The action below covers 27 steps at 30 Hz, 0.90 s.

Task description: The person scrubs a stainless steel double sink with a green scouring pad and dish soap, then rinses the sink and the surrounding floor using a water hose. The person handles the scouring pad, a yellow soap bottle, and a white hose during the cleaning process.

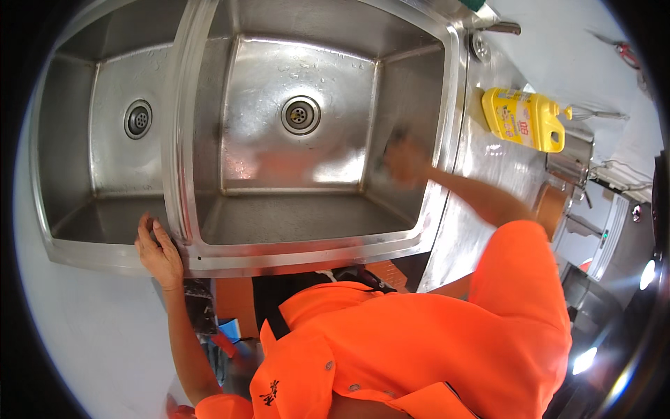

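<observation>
A double stainless-steel sink fills the view. My left hand lies flat on its front rim, where the divider between the two basins meets the edge, fingers apart and holding nothing. Motion-blurred, my right hand reaches into the right basin and presses against its right wall. A small dark pad shows at its fingertips, too blurred to tell more. Both basins look bare, each with a round drain in the floor. My orange shirt covers the lower part of the view.
A yellow detergent bottle lies on the steel counter right of the sink. Behind it stand a metal pot and a wire whisk. A tap handle sticks out at the sink's back right corner.
</observation>
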### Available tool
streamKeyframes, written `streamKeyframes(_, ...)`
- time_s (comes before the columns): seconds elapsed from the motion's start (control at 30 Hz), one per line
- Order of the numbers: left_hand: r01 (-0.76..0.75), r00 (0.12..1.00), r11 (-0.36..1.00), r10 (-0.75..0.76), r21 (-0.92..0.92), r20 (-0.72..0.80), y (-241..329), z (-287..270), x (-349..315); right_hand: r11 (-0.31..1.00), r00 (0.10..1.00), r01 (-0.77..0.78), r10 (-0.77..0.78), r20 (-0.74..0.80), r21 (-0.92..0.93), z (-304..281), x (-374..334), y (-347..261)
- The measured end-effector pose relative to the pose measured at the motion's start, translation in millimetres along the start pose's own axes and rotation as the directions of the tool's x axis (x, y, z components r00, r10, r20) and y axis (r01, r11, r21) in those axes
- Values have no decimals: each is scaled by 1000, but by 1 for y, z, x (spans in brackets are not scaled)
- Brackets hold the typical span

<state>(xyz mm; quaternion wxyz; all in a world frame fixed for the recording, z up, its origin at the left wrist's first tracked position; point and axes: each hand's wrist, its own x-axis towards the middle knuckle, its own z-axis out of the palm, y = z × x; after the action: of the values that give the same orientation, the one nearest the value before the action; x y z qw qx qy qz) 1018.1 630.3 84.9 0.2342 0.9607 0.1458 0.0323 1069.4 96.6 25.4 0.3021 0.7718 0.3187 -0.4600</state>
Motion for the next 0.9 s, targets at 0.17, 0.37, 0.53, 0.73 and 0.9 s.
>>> streamKeyframes(0.17, -60, 998, 996, 59, -66, -17, -13, 1, 0, 991, 992, -85, 75, -105, -99, -22, 42, 26)
streamKeyframes(0.37, 37, 999, 997, -35, -62, 36, -1, -3, 2, 981, 954, -195, 184, -236, -22, 22, 93, 45)
streamKeyframes(0.53, -6, 1000, 996, 6, -88, 2, -6, -2, 2, 986, 985, 167, -166, 43, -15, 38, 56, -60)
streamKeyframes(0.73, -40, 999, 998, 42, -56, 31, -9, 0, 7, 916, 807, -372, 240, -540, -150, -7, 92, 123)
streamKeyframes(0.9, -30, 999, 998, 31, -58, 33, -6, -2, 3, 975, 974, 176, -153, -168, 132, 55, 59, -38)
